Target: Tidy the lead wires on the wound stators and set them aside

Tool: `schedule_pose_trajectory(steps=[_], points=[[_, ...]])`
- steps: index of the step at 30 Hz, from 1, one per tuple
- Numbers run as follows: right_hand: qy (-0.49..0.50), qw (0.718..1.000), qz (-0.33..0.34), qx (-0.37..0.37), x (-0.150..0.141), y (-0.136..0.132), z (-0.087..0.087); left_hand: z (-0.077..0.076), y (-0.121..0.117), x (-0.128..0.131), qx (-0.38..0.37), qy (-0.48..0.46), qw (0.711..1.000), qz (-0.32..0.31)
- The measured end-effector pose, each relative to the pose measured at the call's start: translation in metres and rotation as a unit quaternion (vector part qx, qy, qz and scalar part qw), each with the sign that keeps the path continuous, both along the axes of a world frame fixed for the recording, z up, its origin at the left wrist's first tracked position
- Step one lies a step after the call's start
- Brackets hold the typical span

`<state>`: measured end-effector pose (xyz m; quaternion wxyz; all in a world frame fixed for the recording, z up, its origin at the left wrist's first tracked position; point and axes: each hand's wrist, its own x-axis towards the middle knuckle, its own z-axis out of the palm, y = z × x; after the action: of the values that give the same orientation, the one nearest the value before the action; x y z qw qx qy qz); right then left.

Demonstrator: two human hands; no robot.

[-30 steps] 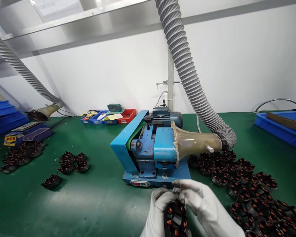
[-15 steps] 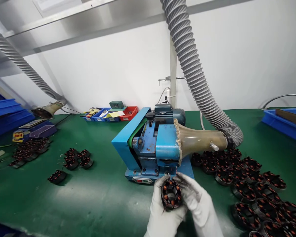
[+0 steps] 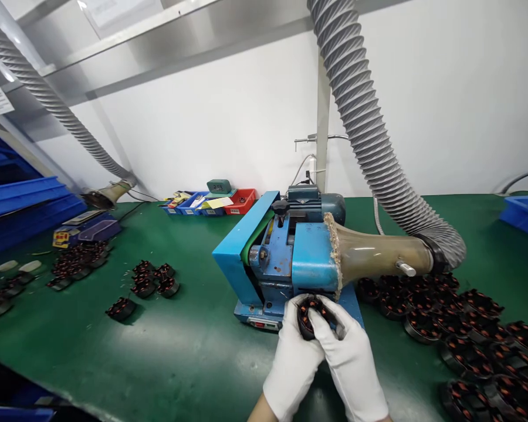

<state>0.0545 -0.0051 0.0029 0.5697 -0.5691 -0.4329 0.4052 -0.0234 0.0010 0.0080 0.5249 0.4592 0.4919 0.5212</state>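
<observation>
Both of my hands wear white gloves and grip one black motor stator with copper windings. My left hand wraps its left side. My right hand closes on its right side, the thumb pressed into the ring. The stator is held up at the front of a blue belt grinding machine, just under its blue hood. Whether it touches the machine I cannot tell. My fingers hide part of the ring.
Many similar stators cover the bench at the right; smaller groups lie at the left. A grey hose joins the machine's funnel. Small bins stand at the back, blue crates far left.
My hands have raised the stator toward the machine and tilted it. My right hand, blurred beside the ring before, now grips it with the thumb inside. The view has shifted left.
</observation>
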Motion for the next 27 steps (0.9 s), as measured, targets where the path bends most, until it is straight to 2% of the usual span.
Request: schedule_pose_trajectory(steps=[10,15,19,22,27], points=[[-0.002,1.0,-0.025,-0.003,0.0,0.0,0.0,0.006,0.0,0.0,0.004,0.009,1.0,-0.028],[-0.051,0.997,-0.051,0.001,-0.002,-0.025,-0.018,-0.001,-0.024,-0.009,-0.028,0.007,0.999,-0.027],[-0.075,0.996,-0.048,0.006,-0.001,-0.042,-0.031,-0.008,-0.04,-0.014,-0.004,0.003,1.0,0.01],[-0.063,0.998,-0.028,0.005,0.001,-0.032,-0.027,-0.01,-0.032,-0.011,-0.025,-0.021,0.999,0.003],[-0.071,0.997,-0.029,0.016,0.001,-0.004,-0.005,-0.009,-0.003,-0.002,-0.017,-0.077,0.997,0.006]])
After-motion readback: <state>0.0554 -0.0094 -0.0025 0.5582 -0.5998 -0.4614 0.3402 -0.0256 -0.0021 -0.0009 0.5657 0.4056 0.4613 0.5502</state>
